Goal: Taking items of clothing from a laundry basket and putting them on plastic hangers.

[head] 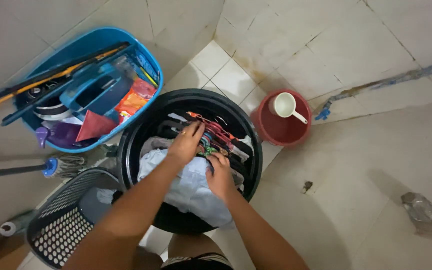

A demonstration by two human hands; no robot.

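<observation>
Left: blue tub [83, 45] of cleaning gear, grey basket [58, 225]. Centre: black bucket [131, 145], full of clothes. My left hand [186, 144] fingers curled onto bright hangers [213, 135]; my right hand [219, 176] pinching pale blue cloth [188, 192]. Right: red bucket [276, 131] holding white dipper [285, 106].

The floor [376, 165] is made of big pale tiles with thin dark lines between them. Some tiles have brown stains. The walls [286, 30] are tiled too, and they meet in a corner at the top. A pipe [396, 77] runs low along the right wall and ends in a small blue tap [322, 114]. A dark spot [306, 187] sits on the floor, and a crumpled clear wrapper [424, 212] lies further right. The light is dim, with soft shadows across the floor.
</observation>
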